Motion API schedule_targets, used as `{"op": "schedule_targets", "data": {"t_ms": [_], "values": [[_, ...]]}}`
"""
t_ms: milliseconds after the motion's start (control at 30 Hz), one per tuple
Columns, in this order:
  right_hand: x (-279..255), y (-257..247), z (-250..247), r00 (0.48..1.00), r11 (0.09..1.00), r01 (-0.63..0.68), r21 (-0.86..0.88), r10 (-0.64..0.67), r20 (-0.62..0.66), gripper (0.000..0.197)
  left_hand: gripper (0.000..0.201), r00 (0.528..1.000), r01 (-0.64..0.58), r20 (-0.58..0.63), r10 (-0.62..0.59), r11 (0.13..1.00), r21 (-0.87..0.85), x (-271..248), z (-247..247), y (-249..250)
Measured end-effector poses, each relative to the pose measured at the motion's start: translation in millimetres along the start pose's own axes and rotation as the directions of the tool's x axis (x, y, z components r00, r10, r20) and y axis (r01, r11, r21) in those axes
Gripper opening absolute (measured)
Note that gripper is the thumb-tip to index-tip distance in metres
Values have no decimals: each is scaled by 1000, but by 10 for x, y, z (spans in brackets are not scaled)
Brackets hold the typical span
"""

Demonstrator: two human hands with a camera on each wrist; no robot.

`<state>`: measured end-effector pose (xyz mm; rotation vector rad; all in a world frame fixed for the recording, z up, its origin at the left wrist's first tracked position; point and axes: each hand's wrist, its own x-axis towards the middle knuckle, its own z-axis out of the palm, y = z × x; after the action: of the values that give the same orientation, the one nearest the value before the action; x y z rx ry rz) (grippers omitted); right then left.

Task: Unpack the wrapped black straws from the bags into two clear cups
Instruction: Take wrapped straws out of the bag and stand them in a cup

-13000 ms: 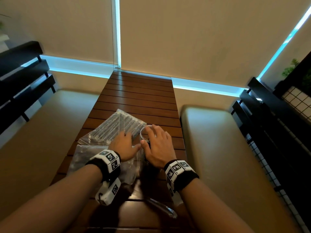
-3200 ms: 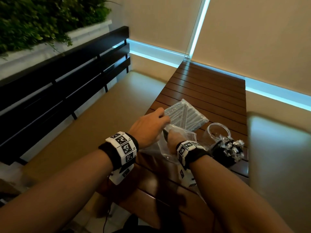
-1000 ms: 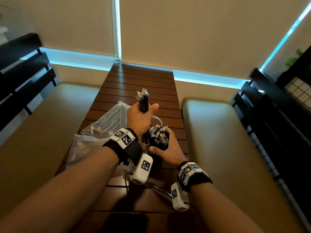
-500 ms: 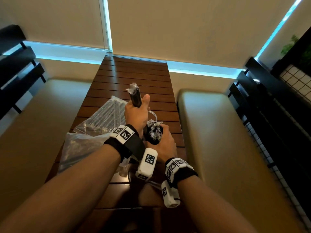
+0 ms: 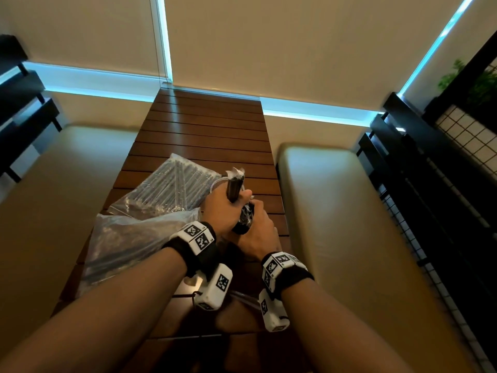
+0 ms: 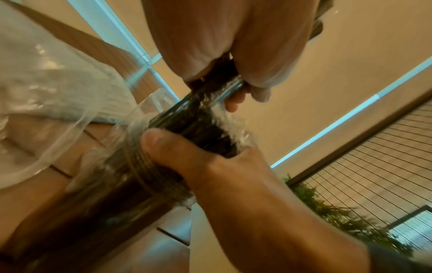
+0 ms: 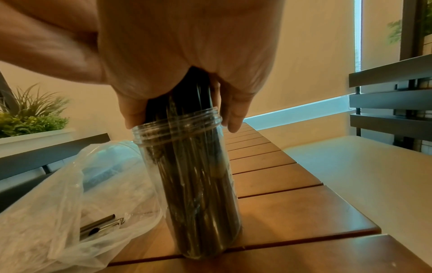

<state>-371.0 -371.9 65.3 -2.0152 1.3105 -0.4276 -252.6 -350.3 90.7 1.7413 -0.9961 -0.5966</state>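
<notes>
My left hand [image 5: 223, 208] grips a small bunch of wrapped black straws [image 5: 235, 188] upright, just above and left of a clear cup [image 7: 194, 184]. That cup stands on the wooden table [image 5: 204, 135], packed with wrapped black straws [image 6: 198, 133]. My right hand [image 5: 258, 230] is curled round those straws at the cup's threaded rim, thumb [image 6: 168, 147] across it. Behind the left hand, part of a second clear cup's rim [image 5: 215, 183] shows. A full bag of straws [image 5: 177, 187] and an opened bag [image 5: 129, 243] lie to the left.
Cream bench cushions [image 5: 336, 224] flank the narrow table on both sides. Black railings [image 5: 430, 197] stand at far right and far left. The opened bag [image 7: 58, 203] holds a few loose straws [image 7: 100, 224]. Bare slats run to the wall.
My left hand has come down with its bunch of straws, closer to the right hand and the filled cup. The right hand keeps its grip at the cup's rim.
</notes>
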Motion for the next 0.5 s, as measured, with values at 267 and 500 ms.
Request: {"op": "schedule_targets", "data": {"t_ms": [267, 500], "values": [[29, 17, 20, 1000, 1000, -7, -29, 7, -5, 87, 22, 835, -550, 244, 493, 749, 369, 161, -354, 549], [11, 38, 11, 1000, 1000, 12, 2, -12, 8, 78, 45, 846, -532, 373, 380, 634, 561, -22, -143, 118]]}}
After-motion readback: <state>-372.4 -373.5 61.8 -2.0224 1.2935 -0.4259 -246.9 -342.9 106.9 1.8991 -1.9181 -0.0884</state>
